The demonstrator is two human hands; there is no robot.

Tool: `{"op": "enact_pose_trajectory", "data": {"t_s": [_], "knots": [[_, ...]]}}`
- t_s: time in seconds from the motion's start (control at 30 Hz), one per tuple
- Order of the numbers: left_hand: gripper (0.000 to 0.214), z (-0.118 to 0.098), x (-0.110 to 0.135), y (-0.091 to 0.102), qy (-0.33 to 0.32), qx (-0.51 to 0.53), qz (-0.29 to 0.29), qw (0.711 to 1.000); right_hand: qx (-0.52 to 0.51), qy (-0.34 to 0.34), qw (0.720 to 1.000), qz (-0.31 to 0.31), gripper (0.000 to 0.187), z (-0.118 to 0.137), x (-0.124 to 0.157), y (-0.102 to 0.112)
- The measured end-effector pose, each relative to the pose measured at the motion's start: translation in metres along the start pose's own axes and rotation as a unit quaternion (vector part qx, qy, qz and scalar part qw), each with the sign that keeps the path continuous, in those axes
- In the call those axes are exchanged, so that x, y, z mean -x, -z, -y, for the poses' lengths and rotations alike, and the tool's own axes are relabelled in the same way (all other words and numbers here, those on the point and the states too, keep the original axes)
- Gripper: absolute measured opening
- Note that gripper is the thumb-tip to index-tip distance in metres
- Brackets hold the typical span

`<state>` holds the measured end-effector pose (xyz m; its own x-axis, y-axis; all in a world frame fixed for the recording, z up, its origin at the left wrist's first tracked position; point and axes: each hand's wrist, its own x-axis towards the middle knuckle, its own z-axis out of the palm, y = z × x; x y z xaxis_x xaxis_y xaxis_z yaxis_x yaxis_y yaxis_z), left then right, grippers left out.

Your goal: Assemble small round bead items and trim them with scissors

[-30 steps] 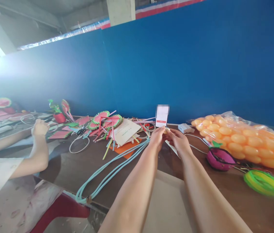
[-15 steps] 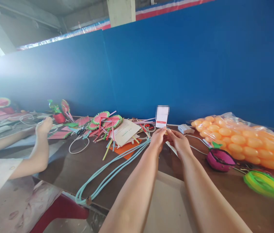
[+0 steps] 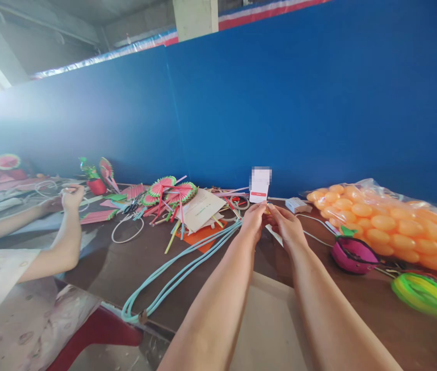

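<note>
My left hand point(image 3: 254, 219) and my right hand point(image 3: 285, 224) meet over the table, fingertips pinched together. Something small sits between them, too small and covered to name. Just behind the fingers stands a phone point(image 3: 259, 193), propped upright with a lit white screen, part of it blurred out. A pale flat strip point(image 3: 274, 234) lies under my right hand. Left of my left hand runs a bundle of light blue cords point(image 3: 180, 265) in long loops. A small white box point(image 3: 298, 205) lies beyond my right hand.
At the left a co-worker's arm point(image 3: 62, 237) bends up over the table point(image 3: 98, 273). Watermelon-patterned paper fans point(image 3: 180, 192), papers point(image 3: 201, 211) and scissors point(image 3: 131, 207) lie mid-left. On the right are a bag of orange plastic eggs point(image 3: 392, 224), a magenta pouch point(image 3: 353, 255) and a green-yellow coil point(image 3: 425, 292).
The scene has shifted slightly to the right in view. My hands stay pinched together in front of the phone. The co-worker's raised hand has changed its pose a little.
</note>
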<state>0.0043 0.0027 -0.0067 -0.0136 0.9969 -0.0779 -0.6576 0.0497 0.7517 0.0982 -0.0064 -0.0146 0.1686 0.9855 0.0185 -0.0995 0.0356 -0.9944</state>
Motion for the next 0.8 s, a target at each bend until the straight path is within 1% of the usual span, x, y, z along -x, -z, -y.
{"op": "enact_pose_trajectory", "data": {"t_s": [0.2, 0.57, 0.8], "knots": [[0.008, -0.0019, 0.001, -0.0008, 0.005, -0.008, -0.005, 1.0, 0.006, -0.002, 1.0, 0.001, 0.063, 0.0022, 0.002, -0.0008], [0.021, -0.0011, 0.0018, -0.0003, 0.001, -0.028, -0.015, 1.0, 0.064, 0.028, 0.998, 0.004, 0.062, -0.0028, -0.0011, 0.0], [0.025, 0.001, -0.0015, -0.0002, 0.004, -0.028, -0.017, 0.999, 0.035, 0.009, 0.999, -0.003, 0.06, 0.0001, 0.0013, -0.0013]]}}
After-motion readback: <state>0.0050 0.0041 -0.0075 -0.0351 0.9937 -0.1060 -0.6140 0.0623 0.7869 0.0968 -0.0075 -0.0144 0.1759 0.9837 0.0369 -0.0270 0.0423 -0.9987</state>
